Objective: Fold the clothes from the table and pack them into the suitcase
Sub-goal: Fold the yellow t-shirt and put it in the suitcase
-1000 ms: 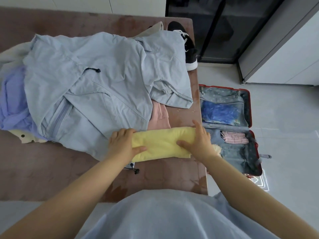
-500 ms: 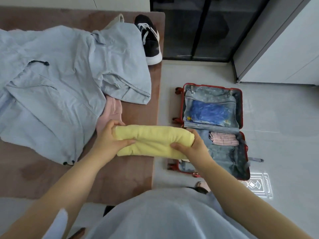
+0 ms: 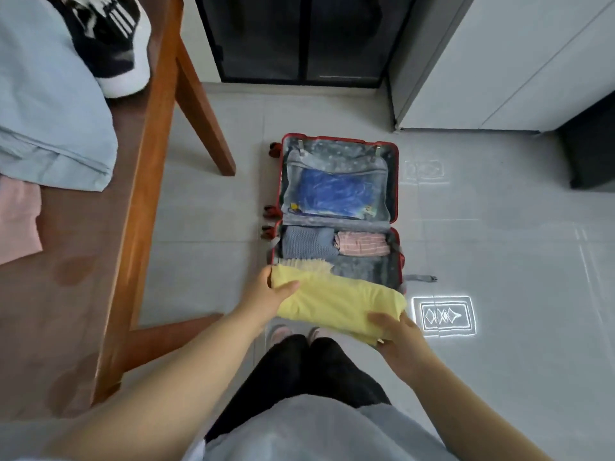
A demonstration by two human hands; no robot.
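Both hands around yellow garment

yellow garment: soft matt cloth | suitcase: red hard shell, slightly glossy, probably plastic; grey cloth lining, sheer mesh pocket | tabletop: matt brown top, smooth wooden frame | floor: smooth pale tiles, faint sheen | jacket: thin matt cloth
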